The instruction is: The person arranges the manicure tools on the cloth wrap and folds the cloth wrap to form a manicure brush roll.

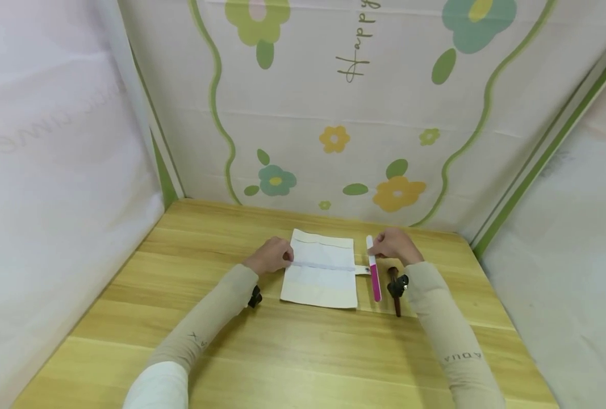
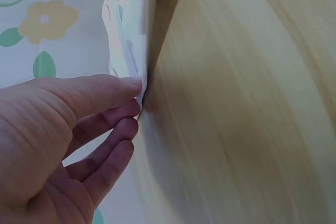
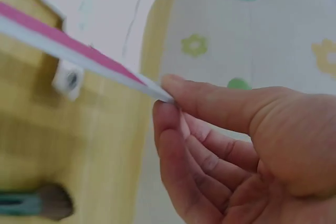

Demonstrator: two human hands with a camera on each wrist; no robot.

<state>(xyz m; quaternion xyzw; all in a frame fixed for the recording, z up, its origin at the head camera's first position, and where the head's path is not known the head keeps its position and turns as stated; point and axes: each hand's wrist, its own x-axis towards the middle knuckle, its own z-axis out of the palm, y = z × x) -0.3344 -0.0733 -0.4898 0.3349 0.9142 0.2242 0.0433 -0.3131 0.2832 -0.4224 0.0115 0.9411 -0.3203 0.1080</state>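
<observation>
A cream-white fabric pouch (image 1: 318,291) lies spread flat on the table, with a short snap strap (image 1: 362,270) on its right side. My left hand (image 1: 272,255) pinches the pouch's left edge between thumb and fingertips, and the left wrist view shows this edge (image 2: 134,30) side-on. With thumb and forefinger, my right hand (image 1: 396,245) grips one end of a pink-and-white nail file (image 1: 375,284). The file is held just right of the pouch, over the strap's end. In the right wrist view its pink face (image 3: 68,43) slants away from the fingertips.
A makeup brush (image 3: 52,201) with dark bristles lies on the wooden table (image 1: 303,352), right of the file and partly behind the right wrist camera (image 1: 397,286). White flower-print cloth (image 1: 303,159) walls stand behind the table and on both sides.
</observation>
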